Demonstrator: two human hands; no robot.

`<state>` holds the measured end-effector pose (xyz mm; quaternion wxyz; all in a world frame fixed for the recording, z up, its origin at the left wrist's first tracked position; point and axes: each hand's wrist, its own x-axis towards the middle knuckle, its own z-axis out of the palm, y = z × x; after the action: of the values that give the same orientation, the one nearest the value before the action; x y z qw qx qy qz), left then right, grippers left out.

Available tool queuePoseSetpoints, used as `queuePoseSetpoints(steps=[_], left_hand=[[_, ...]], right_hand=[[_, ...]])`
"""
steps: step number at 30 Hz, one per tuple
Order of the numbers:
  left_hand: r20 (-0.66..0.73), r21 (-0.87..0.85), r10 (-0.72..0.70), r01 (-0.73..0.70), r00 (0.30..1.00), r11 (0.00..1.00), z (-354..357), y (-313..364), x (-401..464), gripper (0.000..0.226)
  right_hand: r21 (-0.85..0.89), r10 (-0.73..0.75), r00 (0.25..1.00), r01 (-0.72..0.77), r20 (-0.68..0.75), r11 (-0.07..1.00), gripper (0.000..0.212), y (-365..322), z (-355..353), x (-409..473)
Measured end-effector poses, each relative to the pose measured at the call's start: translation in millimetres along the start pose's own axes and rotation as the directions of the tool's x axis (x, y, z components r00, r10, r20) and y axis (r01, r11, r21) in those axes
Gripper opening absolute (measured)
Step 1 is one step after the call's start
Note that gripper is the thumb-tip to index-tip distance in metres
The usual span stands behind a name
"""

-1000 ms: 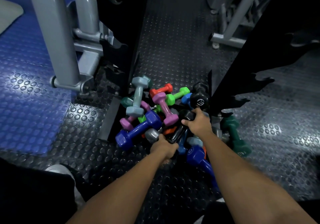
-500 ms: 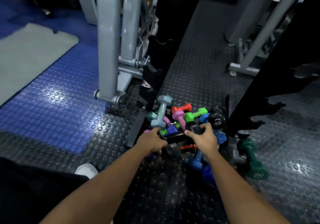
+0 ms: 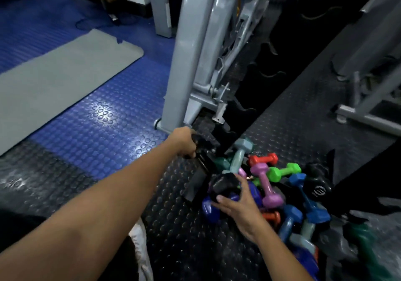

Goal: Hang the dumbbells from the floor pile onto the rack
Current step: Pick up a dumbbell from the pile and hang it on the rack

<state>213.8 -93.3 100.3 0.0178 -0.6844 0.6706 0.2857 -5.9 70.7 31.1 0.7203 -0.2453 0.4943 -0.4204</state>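
Observation:
A black dumbbell [image 3: 204, 164] is held above the left edge of the floor pile, slanting from upper left to lower right. My left hand [image 3: 183, 143] grips its far end. My right hand [image 3: 235, 205] cups its near head, fingers spread around it. The pile [image 3: 273, 183] lies just right of my hands: several small dumbbells in pink, green, red, blue, purple, pale teal and black. The black rack's left upright [image 3: 263, 68] with its saw-tooth hooks rises just beyond the pile. Its right upright [image 3: 355, 154] is a dark, blurred shape.
A grey machine frame [image 3: 184, 63] stands directly behind my left hand. A grey mat [image 3: 65, 78] lies on the blue studded floor at the left. My white shoe [image 3: 141, 250] is near the bottom. Another grey frame [image 3: 368, 115] sits at the right.
Both hands have raised the black dumbbell out of the pile and carried it left toward the rack's left upright. My left hand has moved farther from my right, and the view has swung left.

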Motion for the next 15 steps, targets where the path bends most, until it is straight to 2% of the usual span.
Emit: queuePoseSetpoints(steps=[4, 9, 12, 15], left_hand=[[0.06, 0.039, 0.079, -0.082, 0.995, 0.996, -26, -8, 52, 0.06], [-0.009, 0.084, 0.174, -0.173, 0.985, 0.981, -43, -2, 101, 0.039], [-0.067, 0.119, 0.228, -0.219, 0.971, 0.968, -42, 6, 130, 0.036], [-0.048, 0.164, 0.271, -0.26, 0.961, 0.952, -40, 14, 154, 0.036]], right_hand=[[0.077, -0.053, 0.998, 0.054, -0.016, 0.996, 0.068, 4, 30, 24], [-0.04, -0.047, 0.99, 0.042, -0.131, 0.998, 0.061, 4, 61, 73], [0.038, -0.046, 0.979, 0.055, -0.198, 0.998, 0.062, -3, 65, 107], [0.107, -0.025, 0.965, 0.054, -0.26, 0.993, 0.068, -7, 60, 136]])
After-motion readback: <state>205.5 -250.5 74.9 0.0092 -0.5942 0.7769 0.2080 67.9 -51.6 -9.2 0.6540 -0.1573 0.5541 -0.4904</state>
